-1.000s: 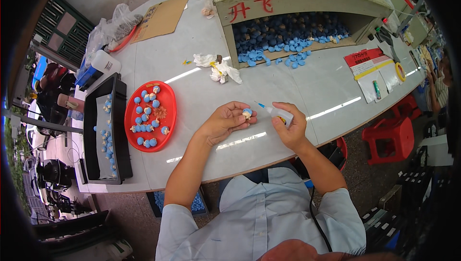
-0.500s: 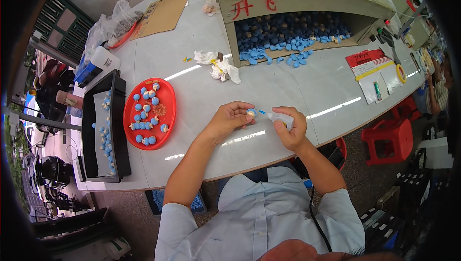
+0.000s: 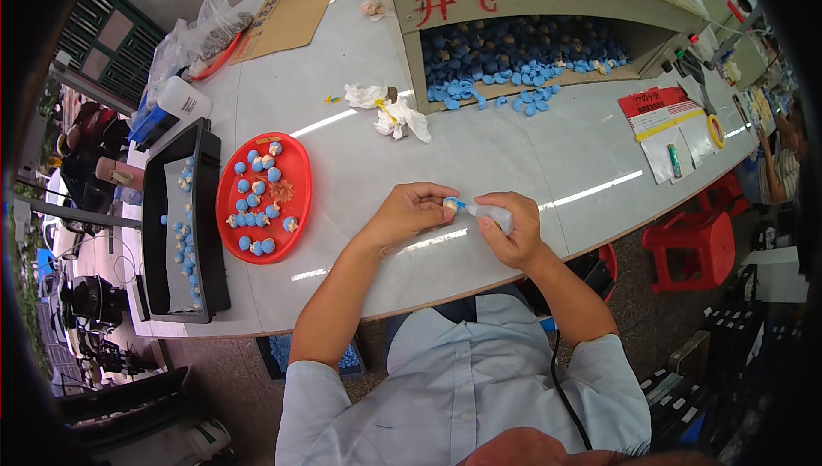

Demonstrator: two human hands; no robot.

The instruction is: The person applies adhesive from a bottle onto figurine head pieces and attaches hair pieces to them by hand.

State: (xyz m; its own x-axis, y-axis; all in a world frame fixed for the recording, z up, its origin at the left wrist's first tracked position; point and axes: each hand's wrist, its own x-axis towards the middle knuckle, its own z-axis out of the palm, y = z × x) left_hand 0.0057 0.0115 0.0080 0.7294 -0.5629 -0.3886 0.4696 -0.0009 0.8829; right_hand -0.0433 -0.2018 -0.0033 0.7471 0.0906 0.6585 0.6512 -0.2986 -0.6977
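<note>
Between its fingertips, my left hand [image 3: 418, 212] pinches a small blue and cream ball-shaped piece [image 3: 450, 204]. My right hand [image 3: 515, 230] is wrapped round a clear squeeze bottle [image 3: 495, 216] with a thin blue nozzle. The nozzle tip meets the piece, or comes very close; the exact contact is too small to make out. To the left, a round red tray [image 3: 301, 176] carries several blue and cream pieces of the same look, some set in a row.
A long black bin [image 3: 216, 235] with more pieces stands left of the tray. Ahead is a greenish box [image 3: 411, 55] filled with blue caps. Crumpled tissue [image 3: 398, 115] lies before it. Right: red and white packet [image 3: 655, 110], scissors [image 3: 704, 93], yellow tape roll [image 3: 716, 132], red stool [image 3: 689, 247].
My right hand has moved slightly left, bringing the bottle's nozzle up to the piece. My left hand still holds the piece in nearly the same spot.
</note>
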